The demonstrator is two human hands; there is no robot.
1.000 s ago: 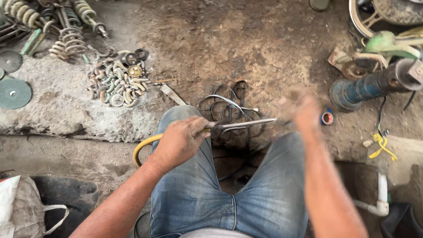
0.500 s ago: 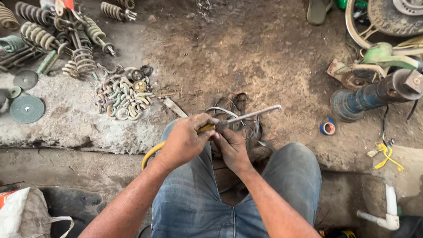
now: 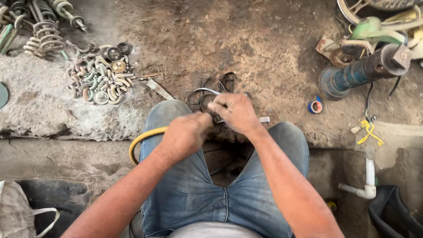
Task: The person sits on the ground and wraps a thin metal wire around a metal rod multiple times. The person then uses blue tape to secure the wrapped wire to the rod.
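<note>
Dirt floor beyond knees, both hands' grip closed: left hand, right hand, on metal strip.

Thin pale strip between both fists, its free end jutting right above the knees.

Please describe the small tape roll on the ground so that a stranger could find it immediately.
Start at the big blue cylinder lying at upper right. Just below its wide lower end, on the bare dirt, sits the small tape roll. It alone is a blue ring with an orange inner core.
</note>
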